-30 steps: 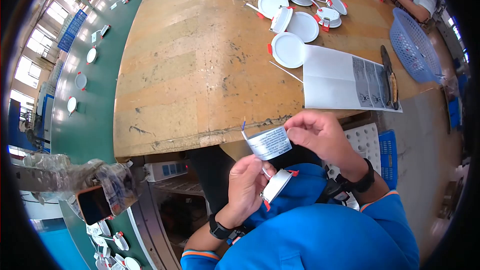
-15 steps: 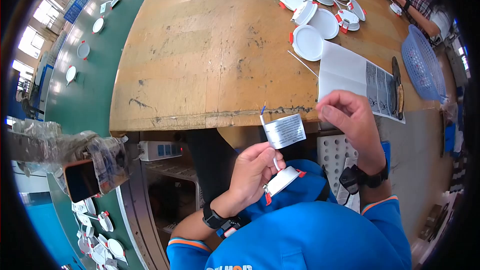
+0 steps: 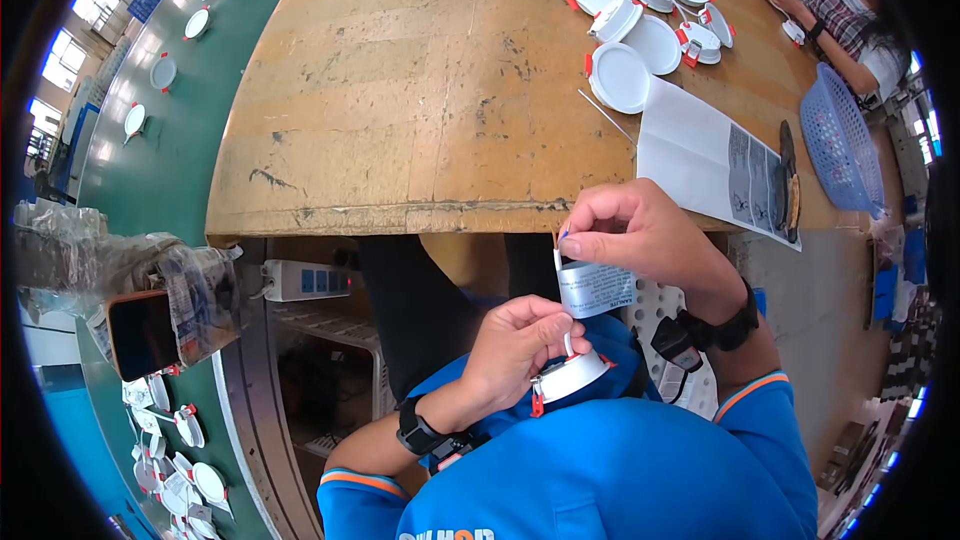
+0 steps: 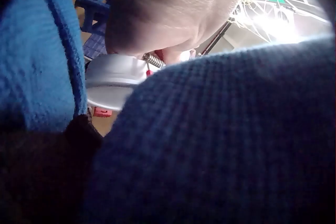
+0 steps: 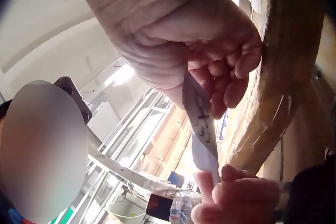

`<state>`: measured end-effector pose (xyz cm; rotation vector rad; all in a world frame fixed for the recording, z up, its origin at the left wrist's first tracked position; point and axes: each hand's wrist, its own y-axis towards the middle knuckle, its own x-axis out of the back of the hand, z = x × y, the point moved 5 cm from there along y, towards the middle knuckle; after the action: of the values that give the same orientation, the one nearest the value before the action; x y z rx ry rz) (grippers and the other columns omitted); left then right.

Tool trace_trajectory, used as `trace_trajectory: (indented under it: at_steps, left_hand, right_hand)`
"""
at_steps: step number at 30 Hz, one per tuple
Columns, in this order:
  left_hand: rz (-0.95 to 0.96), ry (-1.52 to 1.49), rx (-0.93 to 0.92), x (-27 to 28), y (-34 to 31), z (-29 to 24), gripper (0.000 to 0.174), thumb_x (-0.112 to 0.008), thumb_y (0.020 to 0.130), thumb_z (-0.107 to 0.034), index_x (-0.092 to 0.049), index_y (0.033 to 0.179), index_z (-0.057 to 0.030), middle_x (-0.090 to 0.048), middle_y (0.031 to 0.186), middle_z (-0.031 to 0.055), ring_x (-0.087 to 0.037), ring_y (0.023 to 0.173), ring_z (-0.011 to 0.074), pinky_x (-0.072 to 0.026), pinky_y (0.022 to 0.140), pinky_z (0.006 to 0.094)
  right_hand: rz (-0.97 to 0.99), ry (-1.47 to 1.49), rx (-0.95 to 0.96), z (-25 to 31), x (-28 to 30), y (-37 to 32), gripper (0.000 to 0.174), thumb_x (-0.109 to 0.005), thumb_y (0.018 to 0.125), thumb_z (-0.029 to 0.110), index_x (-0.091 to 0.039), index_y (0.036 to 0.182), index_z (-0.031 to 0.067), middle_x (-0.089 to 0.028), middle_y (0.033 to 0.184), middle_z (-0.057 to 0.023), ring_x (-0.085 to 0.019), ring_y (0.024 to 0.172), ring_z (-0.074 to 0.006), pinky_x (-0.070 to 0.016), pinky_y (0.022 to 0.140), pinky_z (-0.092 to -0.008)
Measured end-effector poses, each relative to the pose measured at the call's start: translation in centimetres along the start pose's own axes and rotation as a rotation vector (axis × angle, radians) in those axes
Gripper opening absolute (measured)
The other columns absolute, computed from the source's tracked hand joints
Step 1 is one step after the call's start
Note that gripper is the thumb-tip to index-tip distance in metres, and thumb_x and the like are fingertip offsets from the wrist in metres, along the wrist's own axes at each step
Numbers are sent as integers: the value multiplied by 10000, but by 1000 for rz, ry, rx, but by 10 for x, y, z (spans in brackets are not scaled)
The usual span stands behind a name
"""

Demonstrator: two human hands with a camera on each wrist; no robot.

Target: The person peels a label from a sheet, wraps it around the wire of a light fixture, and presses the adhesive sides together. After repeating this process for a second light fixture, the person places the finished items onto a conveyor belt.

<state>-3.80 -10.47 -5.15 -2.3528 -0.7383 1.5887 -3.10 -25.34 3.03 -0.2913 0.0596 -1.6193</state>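
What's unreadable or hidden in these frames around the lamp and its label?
Print on the label: too small in head view, nearly edge-on in right wrist view.
Most of the lamp: left wrist view, hidden by blue fabric.
Print on the paper sheet: head view, too small.

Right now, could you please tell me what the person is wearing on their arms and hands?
The left hand and right hand are bare, without gloves. Each wrist carries a black strap with a small black camera unit. The short sleeves are blue with an orange and white band at the cuff.
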Motion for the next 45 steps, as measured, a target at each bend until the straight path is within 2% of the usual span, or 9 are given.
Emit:
trace_trajectory:
  at_steps: [4, 11, 15, 21, 26, 30, 33, 40, 45]
  left_hand:
    - [5, 47, -7, 0, -3, -1, 26, -550, 847, -22, -560, 843, 2, -618, 821, 151, -630, 741, 223, -530, 686, 342]
    - [148, 478, -266, -5, -6, -15, 120, -611, 828, -83, -633, 891, 17, -657, 855, 103, -626, 781, 125, -501, 701, 233]
    - [312, 583, -195, -13, -5, -22, 203, -578, 857, -105, -630, 1030, -13, -669, 889, 74, -610, 812, 90, -477, 718, 206]
    - [555, 630, -123, -29, -3, -27, 163, -610, 825, -87, -661, 971, -32, -673, 871, 65, -608, 808, 83, -470, 712, 205]
    - [455, 709, -162, -28, -8, -44, 131, -647, 782, -39, -674, 908, -15, -657, 823, 67, -601, 758, 105, -457, 661, 215]
    - [283, 1026, -298, -22, -27, -75, 113, -669, 750, -33, -681, 861, -25, -637, 763, 68, -587, 673, 135, -429, 607, 244]
    - [258, 1465, -695, -38, -47, -103, 110, -676, 714, -45, -675, 824, -46, -612, 713, 58, -574, 637, 187, -418, 625, 286]
    - [154, 1873, -1002, -60, -49, -130, 144, -675, 637, -53, -641, 776, -66, -571, 683, 36, -550, 672, 205, -408, 645, 324]
    - [255, 1969, -1087, -76, -29, -125, 211, -652, 562, -47, -636, 772, -66, -543, 677, 30, -535, 691, 203, -415, 682, 328]
  right_hand:
    - [-22, -1, 6, 10, 0, -3, 105, -666, 759, 114, -645, 787, 14, -597, 786, -43, -542, 746, -87, -420, 660, -222]
    - [52, -130, 397, 33, 4, -7, 66, -696, 705, 52, -660, 747, 15, -599, 827, -38, -543, 817, -135, -423, 708, -245]
    - [92, 52, 459, 41, 13, -14, 65, -712, 694, 55, -672, 733, 25, -602, 833, -55, -529, 853, -168, -415, 755, -284]
    - [306, 130, 606, 46, 11, -14, 107, -723, 682, 139, -683, 723, 48, -606, 820, -51, -501, 889, -208, -375, 831, -346]
    - [278, 92, 680, 49, 14, -16, 127, -741, 644, 145, -687, 731, 70, -606, 824, -48, -502, 879, -232, -381, 814, -354]
    - [87, -320, 639, 63, 13, -32, 196, -771, 601, 149, -688, 766, 84, -604, 837, -51, -509, 880, -237, -401, 778, -350]
    - [-55, -528, 619, 69, 7, -43, 321, -801, 563, 167, -675, 844, 77, -611, 843, -65, -540, 850, -224, -431, 737, -318]
    - [-158, -420, 215, 42, 1, -67, 373, -810, 608, 190, -625, 881, 14, -627, 719, -61, -598, 635, -121, -443, 579, -199]
    - [-324, -136, 118, 16, 8, -64, 145, -653, 799, 124, -635, 813, -19, -618, 637, -39, -558, 546, -38, -411, 474, -152]
